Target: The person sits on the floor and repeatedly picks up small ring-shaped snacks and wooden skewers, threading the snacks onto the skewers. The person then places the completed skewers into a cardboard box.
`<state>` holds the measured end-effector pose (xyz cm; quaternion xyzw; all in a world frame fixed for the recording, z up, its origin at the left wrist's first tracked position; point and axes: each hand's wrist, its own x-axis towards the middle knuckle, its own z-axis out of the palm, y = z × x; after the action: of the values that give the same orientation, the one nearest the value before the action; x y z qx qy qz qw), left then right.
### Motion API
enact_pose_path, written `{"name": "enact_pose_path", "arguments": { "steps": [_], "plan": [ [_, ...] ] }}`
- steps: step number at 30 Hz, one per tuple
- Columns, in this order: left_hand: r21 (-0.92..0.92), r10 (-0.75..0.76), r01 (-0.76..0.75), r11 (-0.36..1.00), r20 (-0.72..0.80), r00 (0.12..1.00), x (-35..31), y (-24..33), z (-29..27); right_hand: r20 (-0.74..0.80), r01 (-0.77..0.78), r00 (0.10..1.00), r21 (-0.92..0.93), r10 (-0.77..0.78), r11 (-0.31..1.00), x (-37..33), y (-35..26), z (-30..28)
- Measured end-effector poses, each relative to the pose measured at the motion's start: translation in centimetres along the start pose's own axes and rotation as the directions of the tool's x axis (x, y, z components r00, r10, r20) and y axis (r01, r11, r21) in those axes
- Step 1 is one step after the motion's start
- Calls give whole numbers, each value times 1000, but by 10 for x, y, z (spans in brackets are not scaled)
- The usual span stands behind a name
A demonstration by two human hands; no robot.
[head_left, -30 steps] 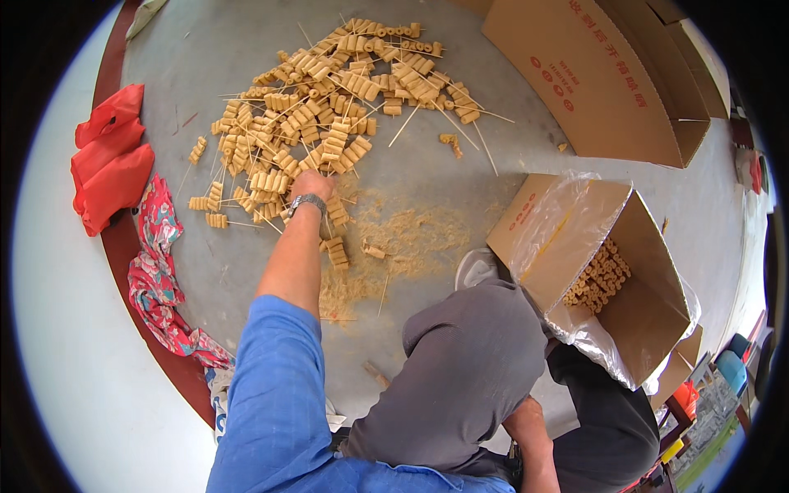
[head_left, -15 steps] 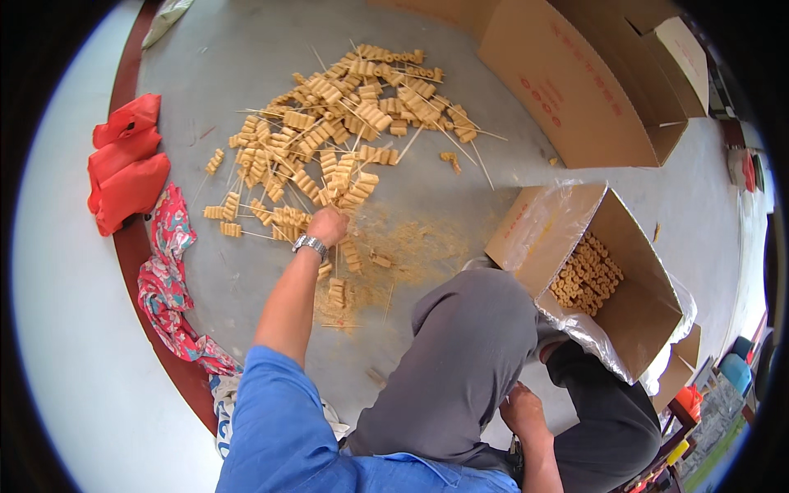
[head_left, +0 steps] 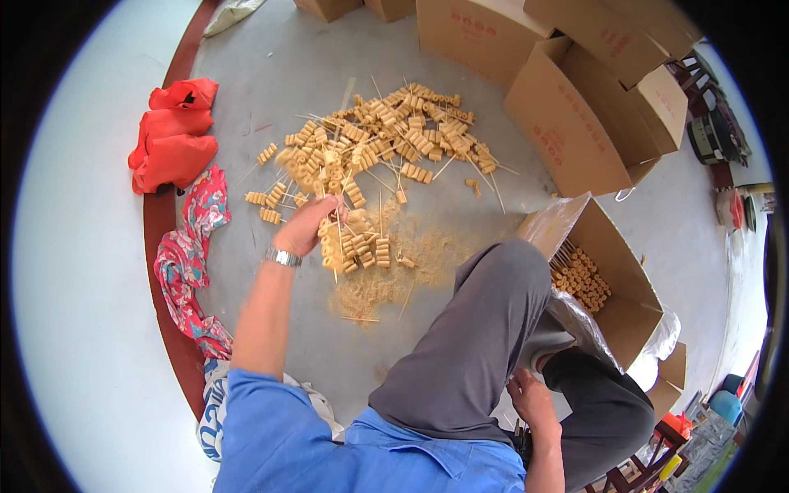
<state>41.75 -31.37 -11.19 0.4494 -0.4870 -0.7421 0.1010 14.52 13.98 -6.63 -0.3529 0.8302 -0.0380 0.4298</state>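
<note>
My left hand, with a metal watch on its wrist, is closed around a bunch of skewers at the near side of a pile. They carry tan, ridged, ring-like food pieces on thin pale sticks; the bunch is smeared by motion. Beyond it the loose pile of skewers spreads over the grey floor. Down by my lap, beside my dark trouser legs, my right hand has curled fingers, and what they hold, if anything, cannot be made out. An open carton lined with clear plastic stands to the right, holding tightly packed skewers.
Tan crumbs and a few loose sticks lie between the pile and my knee. Large brown cartons stand at the far right. Along the left, by a dark red floor strip, are a red bag and a flowered cloth.
The view has shifted, showing more cartons at the far side. My left hand has drawn toward me with skewers in its grip. My right hand stays by my lap.
</note>
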Motion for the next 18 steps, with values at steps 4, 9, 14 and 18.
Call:
{"name": "enact_pose_path", "arguments": {
  "steps": [4,9,14,18],
  "plan": [
    [-398,217,-175,901,63,974,-49,18,35,-164,93,984,151,-68,984,-16,-9,-16],
    [-545,337,-247,801,71,939,-116,59,90,-366,254,929,525,-55,812,-40,-48,-54],
    [-686,519,-284,670,160,839,-140,66,145,-250,302,953,737,-172,604,-68,-90,-85],
    [-776,582,-193,601,260,771,-163,58,196,-79,257,882,908,-465,332,-58,-125,-79]
  ]
}}
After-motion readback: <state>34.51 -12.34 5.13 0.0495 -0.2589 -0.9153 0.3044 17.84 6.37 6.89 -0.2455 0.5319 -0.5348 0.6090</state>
